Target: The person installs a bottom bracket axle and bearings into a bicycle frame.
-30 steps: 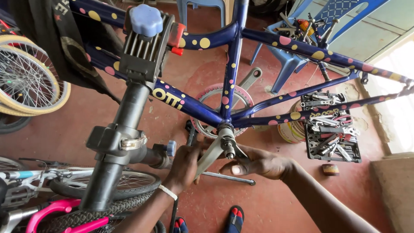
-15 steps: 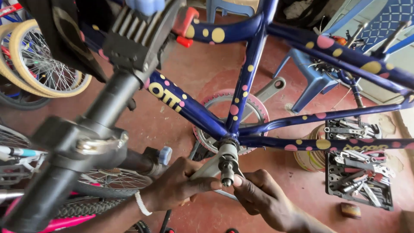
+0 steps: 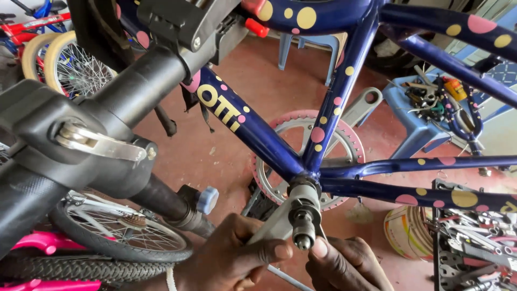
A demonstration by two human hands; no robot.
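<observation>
Floor: reddish-brown concrete, dusty, scattered bits of debris. Blue plastic chair at rear centre, only its legs showing. Blue plastic stool on the right, loaded with loose tools. Black tool tray at lower right, full of wrenches. Striped round container on the floor just beside it. Spoked wheels with cream tyres stacked upper left; another wheel and pink bike parts lower left. Daylight enters from upper right.
</observation>
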